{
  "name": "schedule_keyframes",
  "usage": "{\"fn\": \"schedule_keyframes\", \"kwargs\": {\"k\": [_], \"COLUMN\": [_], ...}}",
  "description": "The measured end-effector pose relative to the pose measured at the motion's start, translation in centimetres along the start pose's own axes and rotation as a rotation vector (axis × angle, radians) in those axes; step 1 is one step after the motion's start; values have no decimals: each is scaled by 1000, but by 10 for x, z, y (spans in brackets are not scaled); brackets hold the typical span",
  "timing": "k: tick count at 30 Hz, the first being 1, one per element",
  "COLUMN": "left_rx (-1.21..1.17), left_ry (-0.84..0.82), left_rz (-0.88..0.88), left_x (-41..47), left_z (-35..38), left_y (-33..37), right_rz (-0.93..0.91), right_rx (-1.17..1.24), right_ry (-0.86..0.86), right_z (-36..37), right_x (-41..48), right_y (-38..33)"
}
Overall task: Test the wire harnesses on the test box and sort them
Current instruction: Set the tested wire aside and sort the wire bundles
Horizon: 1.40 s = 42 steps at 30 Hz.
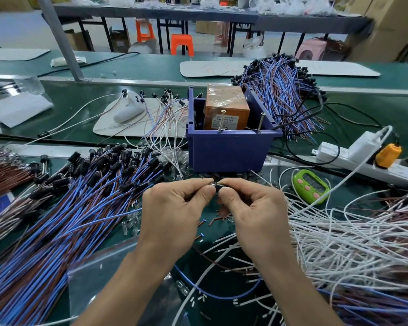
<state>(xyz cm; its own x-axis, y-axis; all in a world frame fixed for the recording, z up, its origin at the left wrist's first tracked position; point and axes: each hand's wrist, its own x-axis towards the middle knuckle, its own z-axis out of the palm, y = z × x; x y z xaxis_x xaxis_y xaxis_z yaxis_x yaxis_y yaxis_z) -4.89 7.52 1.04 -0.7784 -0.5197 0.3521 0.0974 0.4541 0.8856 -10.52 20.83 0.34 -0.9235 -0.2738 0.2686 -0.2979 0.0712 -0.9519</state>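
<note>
My left hand (172, 208) and my right hand (252, 208) meet just in front of the blue bin (229, 151), both pinching one small black harness connector (216, 185) between thumb and fingertips. Its blue and brown wires (212, 295) loop down between my forearms. In the blue bin stands the orange test box (224, 109), with two upright screws (222, 120) at its front as contacts. A big spread of blue-and-brown harnesses (68, 212) with black caps lies to the left. Another heap of harnesses (283, 90) sits behind the bin at right.
Loose white wires (344, 236) cover the table at right. A green timer (311, 185), a white power strip (363, 158) with an orange plug, a white handheld tool (130, 109) on a board, and a clear plastic bag (99, 288) near my left forearm lie around.
</note>
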Motion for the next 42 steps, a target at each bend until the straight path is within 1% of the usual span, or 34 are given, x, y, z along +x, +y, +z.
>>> {"fn": "schedule_keyframes", "kwargs": {"k": [3, 6, 9, 11, 13, 15, 19, 21, 23, 27, 33, 35, 38, 42], "left_rx": [-65, -183, -237, -201, -122, -93, -98, -141, -194, -260, -196, -159, -95, -167], "left_ry": [-20, -45, -41, -25, -39, -37, -28, -36, -23, -14, -33, -10, 34, 87], "left_rz": [-17, -83, -148, -141, -92, -59, -50, -91, -143, -159, -101, -100, -53, -102], "left_x": [6, 10, 9, 6, 3, 1, 3, 5, 7, 8, 9, 6, 3, 4], "left_z": [-8, -12, -9, -6, -4, -4, -4, -3, -3, -5, -5, -4, -4, -2], "left_y": [2, 4, 5, 6, 7, 8, 9, 8, 7, 6, 4, 3, 2, 2], "right_rz": [-27, -42, -42, -35, -18, -10, 6, 37, 38, 33, 22, 22, 3, -22], "right_rx": [-2, 16, 41, 42, 62, 76, 73, 41, -41, -55, -40, -71, -135, -191], "right_ry": [-38, -65, -63, -47, -28, -26, -69, -119, -178, -185, -239, -255, -272, -256], "right_z": [3, 3, 2, 1, 0, -2, -2, -3, -5, -6, -4, -4, -3, -1], "right_x": [2, 4, 4, 3, 2, 0, 3, 5, 6, 5, 4, 4, 3, 1], "right_y": [-4, -8, -9, -7, -5, -3, -6, -6, -5, -8, -9, -9, -10, -12]}}
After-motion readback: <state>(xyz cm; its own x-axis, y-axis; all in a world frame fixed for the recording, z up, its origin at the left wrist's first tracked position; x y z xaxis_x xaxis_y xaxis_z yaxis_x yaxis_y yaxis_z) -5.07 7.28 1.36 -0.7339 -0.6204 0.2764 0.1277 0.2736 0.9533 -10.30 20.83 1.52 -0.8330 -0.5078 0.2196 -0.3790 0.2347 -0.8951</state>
